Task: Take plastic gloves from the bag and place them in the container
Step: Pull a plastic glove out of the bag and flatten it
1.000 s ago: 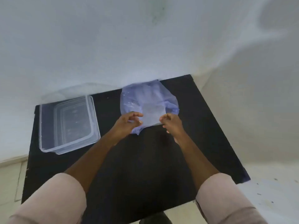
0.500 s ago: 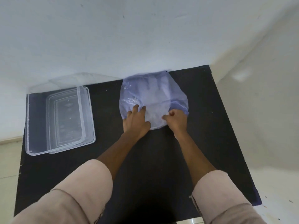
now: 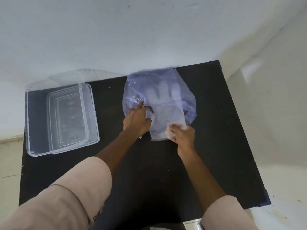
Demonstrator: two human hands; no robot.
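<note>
Handling the plastic gloves [image 3: 163, 113] will be fiddly, we judge: thin, limp, slippery film, best pinched at the cuff edge. They lie half out of the bag [image 3: 132, 90] on the black surface [image 3: 149, 171], well apart from the empty container [image 3: 29, 123]. Our right hand [image 3: 181, 135] has fingers clamped on the cuff; our left hand [image 3: 136, 121] presses the bag flat, fingers spread
</note>
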